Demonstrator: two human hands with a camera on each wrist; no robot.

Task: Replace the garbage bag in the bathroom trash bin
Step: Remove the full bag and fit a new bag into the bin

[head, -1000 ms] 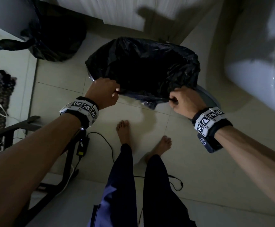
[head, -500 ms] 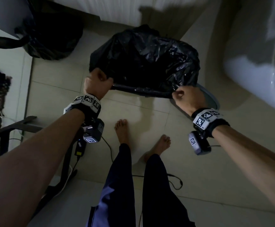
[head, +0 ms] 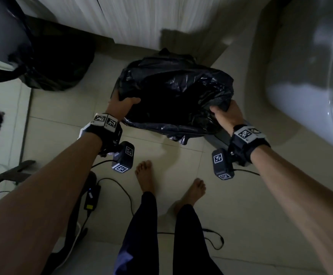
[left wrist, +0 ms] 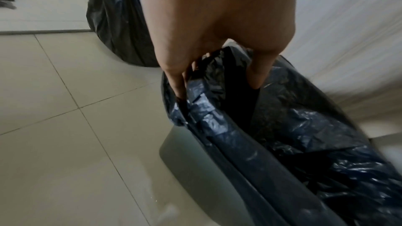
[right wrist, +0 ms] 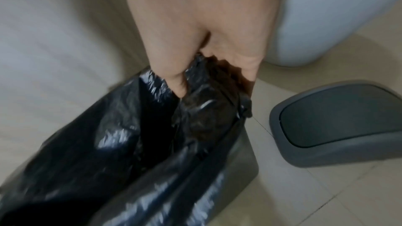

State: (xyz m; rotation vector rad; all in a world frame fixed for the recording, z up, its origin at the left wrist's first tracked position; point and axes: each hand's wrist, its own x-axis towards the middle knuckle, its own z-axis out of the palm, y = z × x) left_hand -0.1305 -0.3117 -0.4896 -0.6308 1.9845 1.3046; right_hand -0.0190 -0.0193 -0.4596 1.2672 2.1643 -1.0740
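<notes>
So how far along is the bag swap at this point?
Done: the old tied bag stands aside and the bin lid is off. In hand: left hand and right hand stretch the new bag over the bin. Left: seat the edge, refit the lid.

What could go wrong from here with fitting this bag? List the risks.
1. The black bag is thin; the left hand and right hand stretching it over the grey bin rim may tear it.
2. Only the side edges are held, so the near fold could slip into the bin.
3. Cables beside the bare feet could trip the person.
</notes>
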